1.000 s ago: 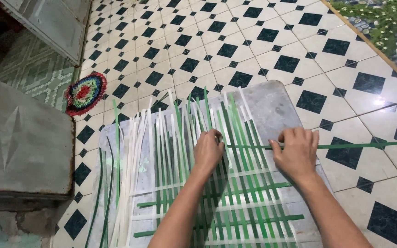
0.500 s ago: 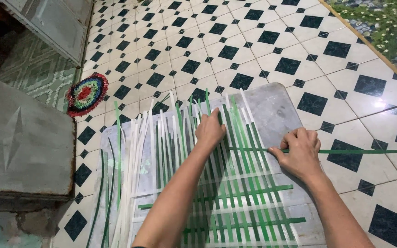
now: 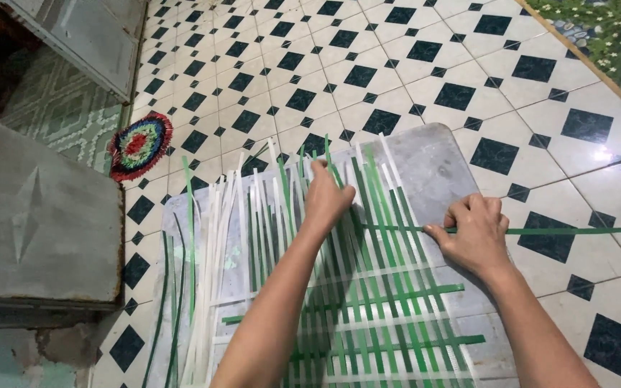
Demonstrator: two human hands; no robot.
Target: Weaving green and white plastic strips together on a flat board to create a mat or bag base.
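The person is kneeling over a flat grey rectangular board (image 3: 433, 162) lying on a white tiled floor with black diamond insets (image 3: 397, 65), and a partly woven mat of green and white plastic strips (image 3: 368, 316) is spreading across that board toward the camera. The left hand (image 3: 327, 197) is pressing down on the upright strips near the far edge of the weave, its fingers curled together over several green and white ones, lifting some of them off the board. The right hand (image 3: 474, 233) is resting on the board at the right side of the mat, its thumb and fingers pinched shut on a long narrow green plastic strip (image 3: 576, 231) that is running crosswise, leftward under the raised uprights and rightward out over the tiles. A bundle of loose white and green strips (image 3: 210, 266) is lying beside the weave on the left part of the board. A small round multicoloured fringed mat (image 3: 138, 146) is sitting on the floor farther left, next to a grey concrete block (image 3: 37, 215).
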